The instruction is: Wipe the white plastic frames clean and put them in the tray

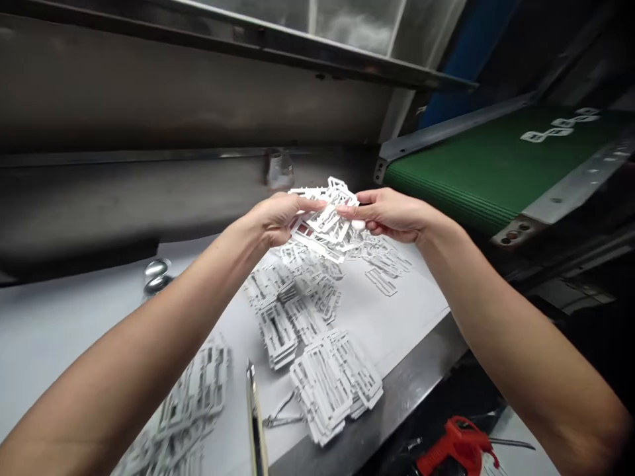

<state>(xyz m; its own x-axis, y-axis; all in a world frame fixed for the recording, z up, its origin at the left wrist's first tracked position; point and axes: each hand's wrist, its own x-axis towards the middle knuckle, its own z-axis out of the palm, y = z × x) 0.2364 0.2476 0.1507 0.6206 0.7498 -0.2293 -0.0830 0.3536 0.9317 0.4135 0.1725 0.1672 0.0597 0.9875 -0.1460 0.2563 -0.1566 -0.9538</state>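
Note:
Both hands are held out over the table, gripping a loose bunch of white plastic frames [325, 221] between them. My left hand [282, 215] is closed on the bunch's left side, thumb on top. My right hand [389, 213] pinches the right side between thumb and fingers. Below lie more white frames [302, 281] in an untidy heap, with neat stacks [322, 383] nearer the table's front edge. Another pile of frames [193, 390] is partly covered by my left forearm.
A utility knife [255, 416] lies near the front stacks, beside a small pair of nippers [282, 416]. Two shiny metal domes [157, 276] sit at left. A green conveyor belt [476, 172] carrying white parts [560, 125] runs at right. Below the table is a red tool [454, 446].

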